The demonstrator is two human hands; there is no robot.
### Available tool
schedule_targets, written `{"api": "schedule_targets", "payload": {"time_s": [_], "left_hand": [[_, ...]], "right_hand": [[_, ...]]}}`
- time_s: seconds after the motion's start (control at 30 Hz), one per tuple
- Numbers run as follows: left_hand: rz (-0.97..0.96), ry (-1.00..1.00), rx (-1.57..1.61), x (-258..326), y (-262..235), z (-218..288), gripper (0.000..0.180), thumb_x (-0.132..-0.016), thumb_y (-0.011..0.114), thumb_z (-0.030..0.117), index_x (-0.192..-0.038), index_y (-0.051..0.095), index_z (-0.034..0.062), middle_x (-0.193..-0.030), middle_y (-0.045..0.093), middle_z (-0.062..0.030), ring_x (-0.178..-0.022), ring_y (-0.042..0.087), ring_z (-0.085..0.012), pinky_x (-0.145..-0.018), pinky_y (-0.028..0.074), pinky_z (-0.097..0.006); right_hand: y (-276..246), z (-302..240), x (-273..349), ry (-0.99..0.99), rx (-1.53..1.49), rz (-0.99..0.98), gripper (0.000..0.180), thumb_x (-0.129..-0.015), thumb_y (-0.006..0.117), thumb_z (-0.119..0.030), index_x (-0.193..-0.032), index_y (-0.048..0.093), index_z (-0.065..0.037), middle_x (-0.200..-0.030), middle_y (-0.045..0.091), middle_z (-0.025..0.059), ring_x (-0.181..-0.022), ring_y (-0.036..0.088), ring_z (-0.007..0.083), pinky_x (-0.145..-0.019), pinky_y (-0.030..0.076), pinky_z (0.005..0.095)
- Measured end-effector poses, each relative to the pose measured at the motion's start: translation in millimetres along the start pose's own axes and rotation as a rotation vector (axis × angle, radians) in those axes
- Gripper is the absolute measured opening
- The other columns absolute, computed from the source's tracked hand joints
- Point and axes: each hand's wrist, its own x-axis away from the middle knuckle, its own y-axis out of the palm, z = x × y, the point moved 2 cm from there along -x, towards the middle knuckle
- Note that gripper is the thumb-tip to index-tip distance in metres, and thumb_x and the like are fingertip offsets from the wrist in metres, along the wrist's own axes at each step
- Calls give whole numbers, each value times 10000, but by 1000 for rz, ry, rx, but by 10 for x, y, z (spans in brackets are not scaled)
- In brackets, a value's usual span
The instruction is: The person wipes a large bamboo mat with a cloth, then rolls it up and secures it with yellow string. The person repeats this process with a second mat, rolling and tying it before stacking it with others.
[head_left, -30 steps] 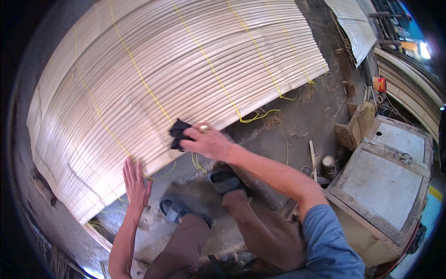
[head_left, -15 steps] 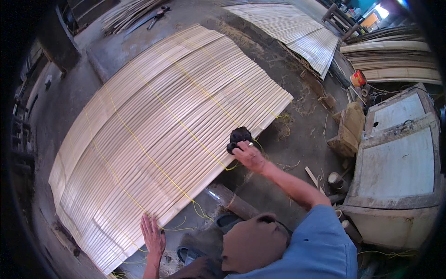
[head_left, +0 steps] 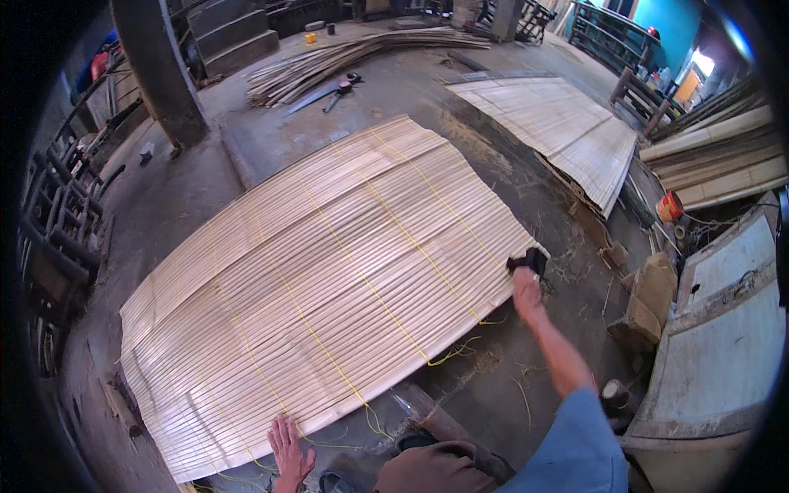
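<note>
Bamboo-slat mat (head_left: 329, 287) lies spread on the floor (head_left: 181, 222), crossed by yellow cords (head_left: 428, 362). The left hand (head_left: 289, 456) is open, fingers apart, at the mat's near edge and grips nothing; the right hand (head_left: 527, 285) is closed around a bunched black cloth (head_left: 534, 261) at the right-hand corner. The cloth could snag on a slat end or loose cord tail — a hard pull there might drag the mat askew — and rough edges could splinter into bare fingers.
</note>
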Motion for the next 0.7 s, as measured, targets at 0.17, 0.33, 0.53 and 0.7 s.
{"api": "schedule_targets", "payload": {"time_s": [0.17, 0.33, 0.53, 0.7], "left_hand": [[-60, -74, 142, -107, -254, 186, 948, -825, 698, 395, -1550, 230, 4, -1609, 170, -294, -1493, 169, -463, -1212, 145, -546], [189, 120, 814, -492, -587, 771, 964, -899, 691, 334, -1584, 96, 7, -1632, 160, -249, -1527, 156, -359, -1214, 205, -461], [705, -123, 851, -496, -727, 812, 475, -963, 592, 196, -1403, 489, 50, -1305, 560, -210, -1182, 569, -340, -1011, 453, -413], [544, 24, 365, -437, -198, 798, 474, -945, 591, 328, -1356, 501, 111, -1248, 525, -168, -1151, 534, -345, -958, 450, -435]], "right_hand": [[-570, -1899, 649, -193, -269, -311, 88, -851, 508, -96, -803, 569, -54, -811, 573, 178, -797, 588, 405, -699, 466, 497], [-829, -4068, 1018, 55, -1185, -756, 302, -1059, 442, -247, -1005, 617, -6, -920, 637, 145, -902, 613, 293, -809, 491, 386], [-864, -4963, 839, -96, -1218, -864, 528, -1096, 252, -308, -1510, 309, 15, -1470, 430, 221, -1349, 435, 310, -1150, 322, 388], [-423, -4761, 1091, -69, -1182, -746, 620, -1096, 238, -444, -1506, 327, 12, -1457, 443, 211, -1341, 442, 309, -1128, 328, 404]]}}
